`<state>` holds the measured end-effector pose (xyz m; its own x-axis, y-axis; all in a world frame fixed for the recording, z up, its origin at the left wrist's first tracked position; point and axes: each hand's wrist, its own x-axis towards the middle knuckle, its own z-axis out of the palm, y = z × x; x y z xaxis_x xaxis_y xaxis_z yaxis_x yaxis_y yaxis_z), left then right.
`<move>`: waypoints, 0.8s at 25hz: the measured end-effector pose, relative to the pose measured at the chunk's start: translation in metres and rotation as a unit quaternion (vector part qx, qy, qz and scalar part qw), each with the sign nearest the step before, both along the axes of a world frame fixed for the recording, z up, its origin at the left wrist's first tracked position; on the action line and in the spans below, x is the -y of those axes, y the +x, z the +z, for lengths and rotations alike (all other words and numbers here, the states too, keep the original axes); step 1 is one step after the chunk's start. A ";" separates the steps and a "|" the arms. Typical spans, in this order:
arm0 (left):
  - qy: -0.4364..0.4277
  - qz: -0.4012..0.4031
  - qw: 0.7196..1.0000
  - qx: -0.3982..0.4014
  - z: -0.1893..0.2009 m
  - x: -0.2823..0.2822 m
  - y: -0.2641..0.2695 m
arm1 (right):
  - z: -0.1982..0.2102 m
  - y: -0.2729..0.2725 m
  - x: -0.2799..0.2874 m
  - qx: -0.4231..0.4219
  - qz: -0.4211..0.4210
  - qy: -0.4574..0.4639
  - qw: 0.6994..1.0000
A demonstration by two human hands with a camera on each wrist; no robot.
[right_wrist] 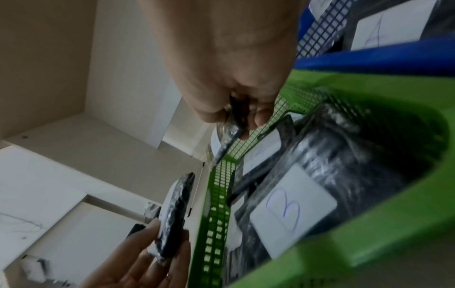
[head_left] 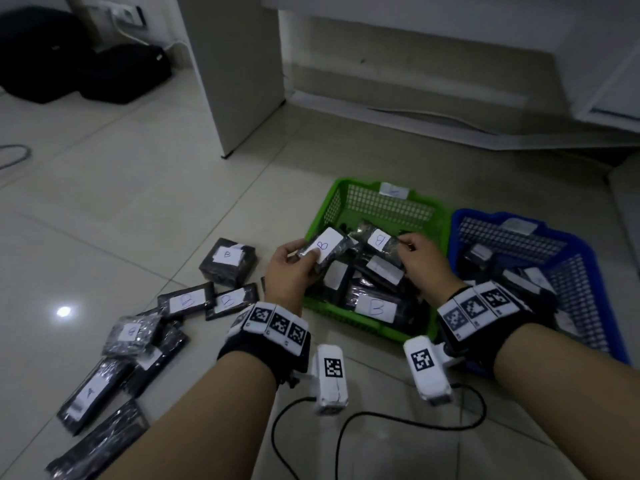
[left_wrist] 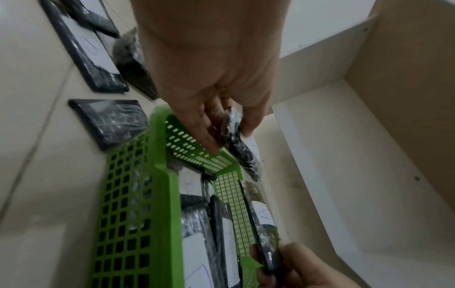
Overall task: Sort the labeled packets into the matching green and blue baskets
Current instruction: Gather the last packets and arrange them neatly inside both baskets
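Holding: we grip one B-labelled packet in each hand above the green basket point(head_left: 318, 216).
Left hand point(head_left: 289, 270): our thumb and fingers pinch a black wrapped packet point(head_left: 323, 251) by its near end; its white label reads B. The packet hangs over the basket's left rim.
Right hand point(head_left: 424, 263): our fingertips pinch the right end of a second packet point(head_left: 375, 237), also marked B, over the far half of the basket.
Green basket contents: we see several black packets piled inside, one near the front point(head_left: 375, 306) showing a B label.
Blue basket point(head_left: 602, 289): it stands touching the green basket's right side and holds more packets; in the right wrist view one label point(right_wrist: 386, 29) reads A.
Floor pile: we see unsorted packets on the tiles to the left, among them a thick B packet point(head_left: 228, 261) and an A packet point(head_left: 91, 396).
Wrist gear: marker bands point(head_left: 275, 322) circle both wrists.
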<state>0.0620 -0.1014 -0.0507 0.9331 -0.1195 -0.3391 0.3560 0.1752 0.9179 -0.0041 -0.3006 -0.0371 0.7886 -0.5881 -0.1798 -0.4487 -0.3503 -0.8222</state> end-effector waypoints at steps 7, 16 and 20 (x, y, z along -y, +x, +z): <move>0.196 -0.016 0.980 0.017 -0.024 0.063 0.034 | -0.019 0.019 0.052 -0.060 -0.009 0.001 0.998; 0.361 -0.099 0.919 0.122 -0.039 0.067 0.034 | -0.045 0.021 0.053 -0.097 0.077 -0.108 0.986; 0.390 -0.132 0.891 0.189 -0.025 0.044 0.030 | -0.034 0.019 0.024 -0.010 0.054 -0.151 0.987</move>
